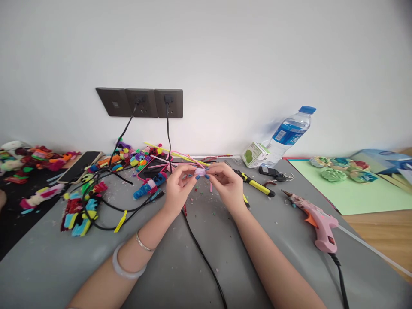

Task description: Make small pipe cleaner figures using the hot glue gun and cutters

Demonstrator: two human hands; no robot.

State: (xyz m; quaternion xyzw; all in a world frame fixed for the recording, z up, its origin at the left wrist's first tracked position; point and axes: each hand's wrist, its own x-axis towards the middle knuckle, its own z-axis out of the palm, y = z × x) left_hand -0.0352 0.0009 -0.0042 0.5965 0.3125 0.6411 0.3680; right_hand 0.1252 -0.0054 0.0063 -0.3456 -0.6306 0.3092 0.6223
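Note:
Between my fingertips is a small pale purple fuzzy piece (200,171), which looks like bent pipe cleaner. My left hand (176,189) pinches its left end with thumb and forefinger, and my right hand (228,186) pinches the right end the same way. The piece is held above the grey table (199,266), and its exact shape is partly covered by the fingers. Pink and yellow pipe cleaners (182,155) lie just behind the hands. A blue fuzzy figure (149,186) is left of my left hand. Yellow-and-black-handled pliers (259,187) lie beside my right hand.
A pink glue gun (323,227) rests at the right, its cord running forward. Behind stand a water bottle (291,133) and a small carton (255,155). Colourful fuzzy crafts (85,210), black cables (112,208) and a phone (79,167) occupy the left. Green paper (350,197) holds folded flowers.

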